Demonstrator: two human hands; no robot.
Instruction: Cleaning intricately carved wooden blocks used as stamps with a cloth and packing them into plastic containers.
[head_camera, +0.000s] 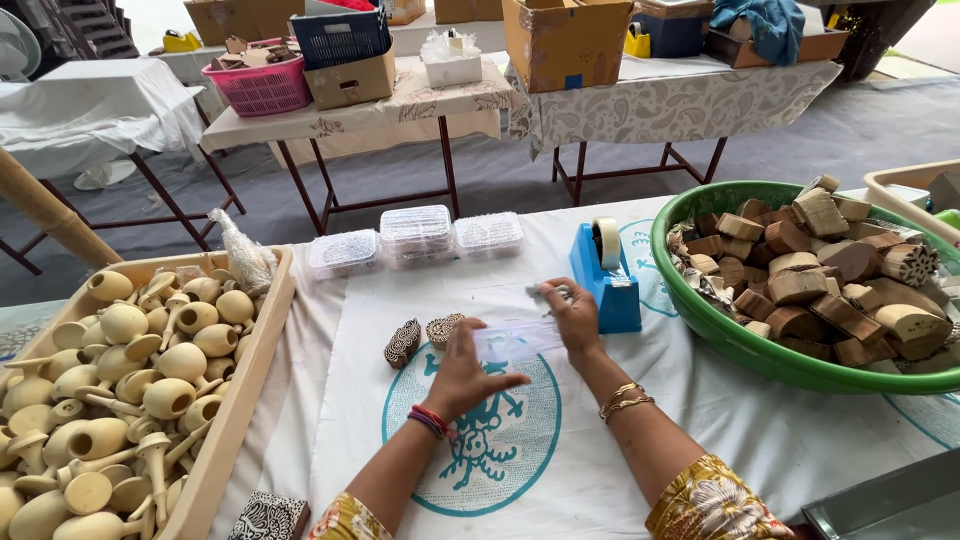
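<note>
Left hand (462, 372) flat, fingers spread, pressing clear box (515, 338) onto cloth (600, 440). Right hand (576, 318) pinching box's far end, just beside tape dispenser (606, 274). Box sits between both hands. Judged light, thin-walled, slippery, easily crushed; best held by edges. Two carved blocks (422, 337) just left of left hand. Tray of wooden pieces (140, 370) far left, green basin (780, 355) of blocks right. Surface: cloth-covered table, soft. Beyond: more tables, cartons, baskets.

Blue tape dispenser (607, 283), green basin (760, 350) — white cloth (600, 440) with teal print, pink basket (262, 87).
</note>
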